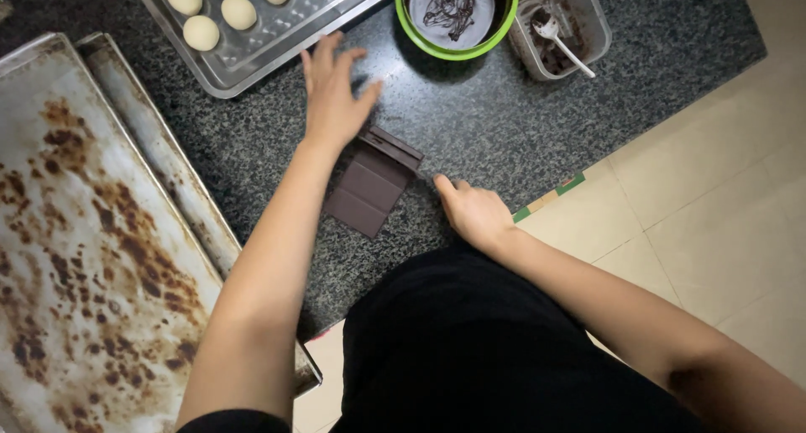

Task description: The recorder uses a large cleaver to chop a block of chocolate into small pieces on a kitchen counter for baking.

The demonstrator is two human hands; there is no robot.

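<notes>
A dark brown ridged slab [370, 186], like a chocolate block or mould, lies on the speckled grey counter [470, 131]. My left hand [332, 94] is stretched out flat above it, fingers spread, palm down near the slab's far end, holding nothing. My right hand [472, 212] rests at the counter's front edge just right of the slab, fingers curled over the edge, thumb pointing toward the slab.
A metal tray [277, 38] with pale dough balls [201, 31] stands at the back left. A green bowl [457, 13] with dark streaks and a clear tub [562, 30] holding a white spoon sit at the back. Stained baking sheets [92, 231] lie at left. Tiled floor lies right.
</notes>
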